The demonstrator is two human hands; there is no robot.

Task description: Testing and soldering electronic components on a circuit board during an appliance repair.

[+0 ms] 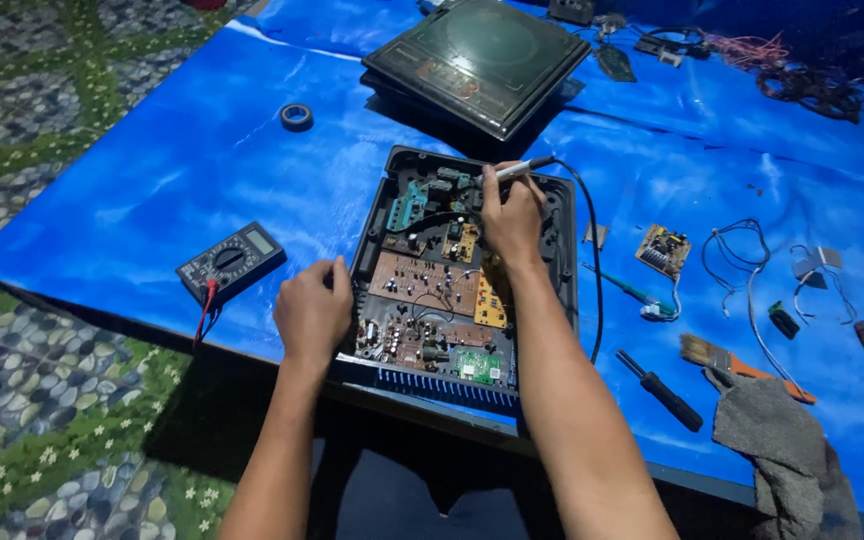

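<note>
Your right hand [512, 215] grips a soldering iron [522, 168] over the opened appliance chassis [462, 265], your left hand [312, 310] curled closed on its left rim, multimeter [232, 262] left of it.

1. The light over my work is cool, bluish and fairly dim.
2. Pale glare patches sit on the blue sheet [202, 170].
3. Far right corner falls into darkness.
4. Below the table edge, deep shadow.
5. Focus is sharp; edges bend slightly.

Opened black appliance case [552, 250], circuit boards [422, 285] exposed
</note>
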